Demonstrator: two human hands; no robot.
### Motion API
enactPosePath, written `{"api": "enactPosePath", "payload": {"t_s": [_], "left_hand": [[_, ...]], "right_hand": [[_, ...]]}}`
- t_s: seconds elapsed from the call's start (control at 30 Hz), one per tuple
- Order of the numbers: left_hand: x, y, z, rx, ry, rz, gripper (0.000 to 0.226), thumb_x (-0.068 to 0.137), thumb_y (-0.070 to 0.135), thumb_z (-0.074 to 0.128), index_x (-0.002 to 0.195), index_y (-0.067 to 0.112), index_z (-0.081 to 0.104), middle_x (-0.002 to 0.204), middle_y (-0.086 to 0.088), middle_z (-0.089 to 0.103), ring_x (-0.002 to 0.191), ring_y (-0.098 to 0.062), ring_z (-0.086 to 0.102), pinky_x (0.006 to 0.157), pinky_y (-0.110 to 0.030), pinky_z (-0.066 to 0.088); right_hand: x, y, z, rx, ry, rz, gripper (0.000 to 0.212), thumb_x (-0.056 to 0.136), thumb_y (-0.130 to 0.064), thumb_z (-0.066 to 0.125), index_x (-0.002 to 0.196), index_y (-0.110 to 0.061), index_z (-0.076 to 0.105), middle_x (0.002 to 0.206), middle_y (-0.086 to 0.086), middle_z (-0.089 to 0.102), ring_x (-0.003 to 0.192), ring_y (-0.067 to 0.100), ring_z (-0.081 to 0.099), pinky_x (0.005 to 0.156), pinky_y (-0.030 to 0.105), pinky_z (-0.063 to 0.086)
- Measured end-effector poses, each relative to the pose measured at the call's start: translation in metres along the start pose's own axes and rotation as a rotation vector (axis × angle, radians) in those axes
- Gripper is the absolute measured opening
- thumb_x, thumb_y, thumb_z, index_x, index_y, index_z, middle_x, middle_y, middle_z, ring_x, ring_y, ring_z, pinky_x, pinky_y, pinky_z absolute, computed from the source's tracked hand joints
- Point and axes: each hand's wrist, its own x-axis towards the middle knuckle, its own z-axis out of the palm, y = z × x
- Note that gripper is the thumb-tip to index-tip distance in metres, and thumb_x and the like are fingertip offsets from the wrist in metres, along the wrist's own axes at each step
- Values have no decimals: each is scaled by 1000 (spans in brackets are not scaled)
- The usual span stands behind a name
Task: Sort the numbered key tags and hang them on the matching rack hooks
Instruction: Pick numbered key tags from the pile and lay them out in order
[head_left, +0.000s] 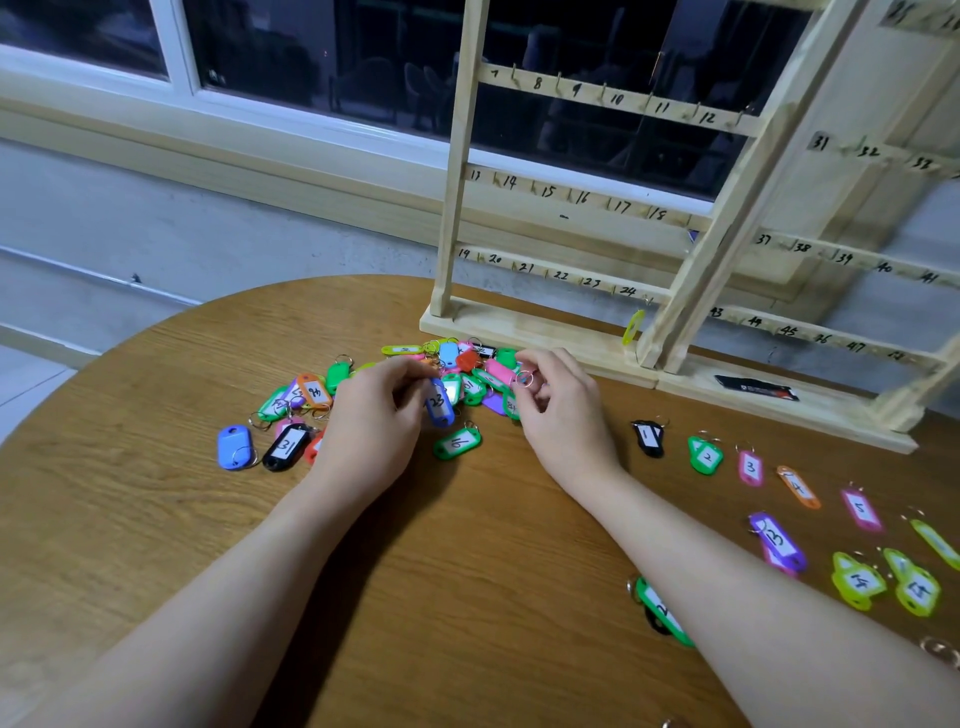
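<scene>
Both hands (371, 415) among key tags (457, 384)

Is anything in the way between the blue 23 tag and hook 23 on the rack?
Nothing visible blocks it. The left hand holds the blue 23 tag just above the pile of tags. Hook 23 sits on the rack's bottom rail, bare, with open air between.

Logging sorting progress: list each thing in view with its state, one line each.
Left hand: pinching the blue tag 23, lifted at the pile's edge.
Right hand: fingers curled round a key ring.
Tag pile: unsorted, heaped.
Tags 1 to 5: laid flat in a row.
Green tag 16: loose, flat on the table.
Rack: upright, numbered hooks bare except one yellow tag hanging low.
</scene>
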Motion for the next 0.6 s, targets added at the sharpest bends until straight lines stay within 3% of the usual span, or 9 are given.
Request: {"api": "enactPosePath", "payload": {"t_s": [0.07, 0.13, 0.27, 0.47, 0.6], "left_hand": [[0, 0, 0, 2, 5, 2, 19, 96, 11, 61, 102, 23, 74, 90, 10, 70, 87, -2, 65, 71, -3, 41], [0, 0, 0, 4, 11, 9, 19, 96, 10, 61, 101, 22, 75, 89, 10, 70, 87, -4, 65, 71, -2, 41], [-1, 1, -1, 10, 7, 11, 18, 96, 12, 61, 102, 22, 75, 91, 10, 70, 88, -4, 64, 71, -3, 41], [0, 1, -1, 20, 17, 27, 18, 96, 11, 61, 102, 21, 74, 91, 9, 69, 83, -1, 60, 69, 0, 38], [-1, 1, -1, 21, 11, 33, 19, 96, 11, 60, 102, 23, 74, 91, 10, 68, 83, 9, 58, 68, 0, 39]], "right_hand": [[0, 0, 0, 4, 20, 12, 23, 96, -6, 63, 119, -10, 70, 104, -9, 61, 86, 1, 55, 79, 9, 44], [-1, -1, -1, 21, 52, 13, 20, 99, -9, 62, 115, -9, 72, 106, -6, 68, 92, 8, 62, 82, 20, 52], [-2, -2, -2, 3, 73, 15, 10, 100, -15, 62, 104, -13, 71, 91, -8, 66, 81, 6, 60, 69, 14, 45], [-1, -6, -2, -3, 62, -49, 21, 101, -30, 60, 90, -13, 63, 84, -9, 53, 69, 8, 51, 58, 28, 44], [-3, -4, -2, 19, 15, -55, 16, 101, -24, 62, 106, -15, 75, 67, -15, 59, 60, 6, 57, 54, 36, 48]]}}
